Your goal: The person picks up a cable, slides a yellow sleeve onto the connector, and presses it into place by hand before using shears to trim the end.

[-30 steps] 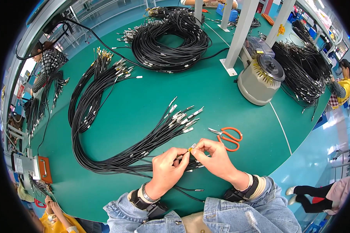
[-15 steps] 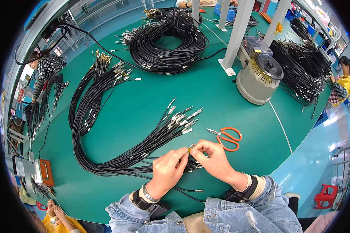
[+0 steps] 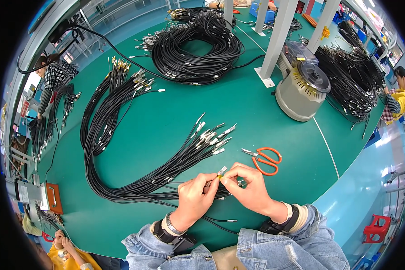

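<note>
Fingers (image 3: 201, 181) of the left hand (image 3: 190, 198): thumb and forefinger pinched together on one white-tipped cable end (image 3: 223, 169). At 3 o'clock, right hand (image 3: 252, 191), with thumb and forefinger likewise drawn together on a small yellow piece (image 3: 219, 177), around the cable end or merely against it; impossible to tell which.

To do this well, presumably: brace with the left pinch just below the yellow piece, work it with the right fingertips only, press evenly, and avoid twisting the cable. Keep the tip uncovered, for checking alignment. Leave the scissors (image 3: 270, 160) at 2 o'clock, easily reached.

Held above the green tabletop (image 3: 175, 108), at 5 o'clock from the view's centre: the cable end, long axis from about 7 to 1 o'clock, white tip towards 1, away from the body. At 12 o'clock, the bundle's connector ends (image 3: 213, 139), aimed between 1 and 2.
</note>
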Demonstrator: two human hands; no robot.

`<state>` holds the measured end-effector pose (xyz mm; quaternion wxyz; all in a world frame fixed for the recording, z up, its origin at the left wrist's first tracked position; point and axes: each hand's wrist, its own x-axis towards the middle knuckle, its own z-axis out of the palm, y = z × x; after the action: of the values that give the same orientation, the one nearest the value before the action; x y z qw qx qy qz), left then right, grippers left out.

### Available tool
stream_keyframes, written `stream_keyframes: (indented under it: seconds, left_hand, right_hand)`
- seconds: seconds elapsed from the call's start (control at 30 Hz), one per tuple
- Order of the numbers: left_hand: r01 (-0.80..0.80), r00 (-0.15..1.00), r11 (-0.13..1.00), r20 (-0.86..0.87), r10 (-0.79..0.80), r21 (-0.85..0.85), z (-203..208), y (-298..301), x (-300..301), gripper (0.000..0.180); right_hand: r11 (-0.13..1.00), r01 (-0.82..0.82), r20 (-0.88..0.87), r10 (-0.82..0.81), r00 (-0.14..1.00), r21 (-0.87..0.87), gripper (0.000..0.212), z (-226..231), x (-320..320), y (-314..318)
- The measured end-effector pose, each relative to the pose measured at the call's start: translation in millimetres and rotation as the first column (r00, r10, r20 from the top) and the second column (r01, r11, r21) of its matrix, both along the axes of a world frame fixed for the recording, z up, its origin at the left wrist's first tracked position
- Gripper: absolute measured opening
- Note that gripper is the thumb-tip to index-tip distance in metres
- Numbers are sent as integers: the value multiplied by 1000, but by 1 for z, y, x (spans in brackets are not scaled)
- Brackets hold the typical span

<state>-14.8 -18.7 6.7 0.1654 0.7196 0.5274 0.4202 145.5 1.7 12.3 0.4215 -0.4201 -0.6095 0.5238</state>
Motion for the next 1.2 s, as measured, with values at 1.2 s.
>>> stream_keyframes:
  seconds: [1.2]
  left_hand:
    - [49,985,971,-173,-8,235,0,5,2,22]
  right_hand:
    - [995,29,19,-28,999,-92,11,-10,2,3]
